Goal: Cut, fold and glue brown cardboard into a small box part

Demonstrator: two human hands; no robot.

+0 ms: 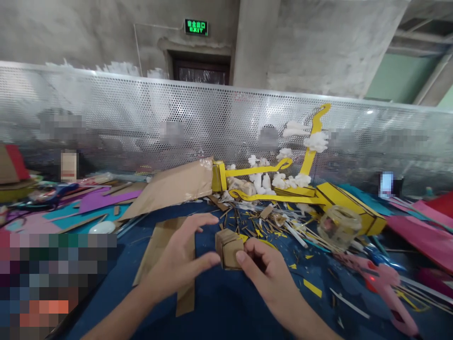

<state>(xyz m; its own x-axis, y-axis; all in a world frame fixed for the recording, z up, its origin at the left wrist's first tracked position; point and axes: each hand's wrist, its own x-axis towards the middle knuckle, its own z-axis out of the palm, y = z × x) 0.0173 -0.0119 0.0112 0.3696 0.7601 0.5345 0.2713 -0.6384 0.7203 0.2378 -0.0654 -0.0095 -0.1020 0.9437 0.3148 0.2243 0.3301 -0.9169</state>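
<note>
A small brown cardboard box (231,251) is held up over the blue table (219,311), a little right of centre. My right hand (267,264) pinches its right side between thumb and bent fingers. On the box's left, my left hand (186,248) has thumb and fingers spread wide, with nothing held; the thumb tip is close to the box's left side. Under and beside my left hand lies a flat cardboard piece (186,297). Yellow and brown scraps (247,222) are scattered just behind the box.
A pink glue gun (392,288) lies at the right, near a tape roll (339,226). Yellow cardboard forms (354,208) with white tufts and a large cardboard sheet (177,184) stand along the perforated metal divider (212,118). Coloured sheets (106,200) cover the left.
</note>
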